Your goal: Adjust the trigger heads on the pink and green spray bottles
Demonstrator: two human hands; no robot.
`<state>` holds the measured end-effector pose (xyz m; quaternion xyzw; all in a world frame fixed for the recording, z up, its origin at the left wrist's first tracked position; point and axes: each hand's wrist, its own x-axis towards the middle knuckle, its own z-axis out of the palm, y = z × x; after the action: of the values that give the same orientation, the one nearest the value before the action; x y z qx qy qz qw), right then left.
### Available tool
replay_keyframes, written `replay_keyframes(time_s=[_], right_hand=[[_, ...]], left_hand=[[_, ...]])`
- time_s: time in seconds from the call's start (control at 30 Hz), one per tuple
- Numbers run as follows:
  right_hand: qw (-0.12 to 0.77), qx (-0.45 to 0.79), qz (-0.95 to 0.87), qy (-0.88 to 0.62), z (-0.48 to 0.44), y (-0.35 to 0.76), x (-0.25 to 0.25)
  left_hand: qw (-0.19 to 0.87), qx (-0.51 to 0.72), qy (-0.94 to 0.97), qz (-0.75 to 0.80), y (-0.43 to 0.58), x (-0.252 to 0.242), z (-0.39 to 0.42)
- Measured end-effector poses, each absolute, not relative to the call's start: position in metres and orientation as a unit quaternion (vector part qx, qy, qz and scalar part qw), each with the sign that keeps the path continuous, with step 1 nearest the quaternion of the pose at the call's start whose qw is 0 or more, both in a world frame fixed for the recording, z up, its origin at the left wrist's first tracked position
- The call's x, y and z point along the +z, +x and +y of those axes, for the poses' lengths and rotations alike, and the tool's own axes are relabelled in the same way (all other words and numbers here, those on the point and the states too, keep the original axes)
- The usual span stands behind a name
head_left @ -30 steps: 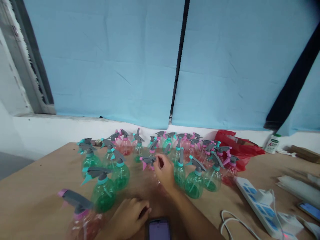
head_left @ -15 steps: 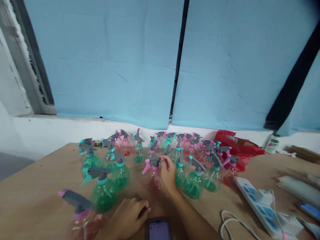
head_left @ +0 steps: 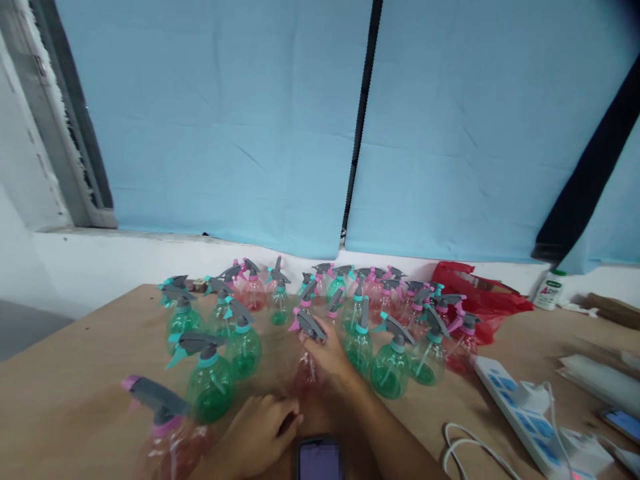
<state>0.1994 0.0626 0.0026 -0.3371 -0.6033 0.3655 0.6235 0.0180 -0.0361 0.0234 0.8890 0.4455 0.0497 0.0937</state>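
Near the middle of the wooden table, my right hand (head_left: 327, 352) is closed round the neck of a pink spray bottle (head_left: 306, 377), just under its grey and pink spray head. The bottle stands upright, its outline slightly blurred. My left hand (head_left: 265, 427) rests on the table at the lower middle, fingers curled with nothing visible in them. To its left are a green spray bottle (head_left: 212, 390) and a pink spray bottle (head_left: 175, 450). Green spray bottles (head_left: 390, 370) also stand right of my right hand. A phone (head_left: 319, 460) lies between my forearms.
Several more pink and green bottles stand in rows behind, near the wall. A red plastic bag (head_left: 480, 297) and a white labelled bottle (head_left: 549, 290) are at the back right. A power strip (head_left: 520, 417) with plugs and white cables, plus another phone (head_left: 623, 425), lie on the right.
My right hand has moved slightly down and left, from beside the spray head to the bottle's neck. The spray head has turned and tilted. My left hand has stayed in place.
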Motion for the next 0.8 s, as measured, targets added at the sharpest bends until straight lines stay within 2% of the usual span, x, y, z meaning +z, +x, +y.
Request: replay_keyframes(time_s=[0.13, 0.3, 0.53, 0.8], right_hand=[[0.597, 0.387, -0.608, -0.353, 0.065, 0.201, 0.01], [0.511, 0.492, -0.645, -0.284, 0.06, 0.204, 0.025], [0.542, 0.538, -0.573, -0.297, 0.057, 0.196, 0.025], [0.521, 0.51, -0.626, -0.277, 0.056, 0.203, 0.029]], left_hand=[[0.093, 0.055, 0.89, 0.444, 0.017, 0.021, -0.035], [0.094, 0.05, 0.89, 0.444, 0.017, 0.021, -0.035], [0.091, 0.046, 0.892, 0.441, 0.019, 0.025, -0.037], [0.102, 0.041, 0.887, 0.449, 0.019, 0.025, -0.035]])
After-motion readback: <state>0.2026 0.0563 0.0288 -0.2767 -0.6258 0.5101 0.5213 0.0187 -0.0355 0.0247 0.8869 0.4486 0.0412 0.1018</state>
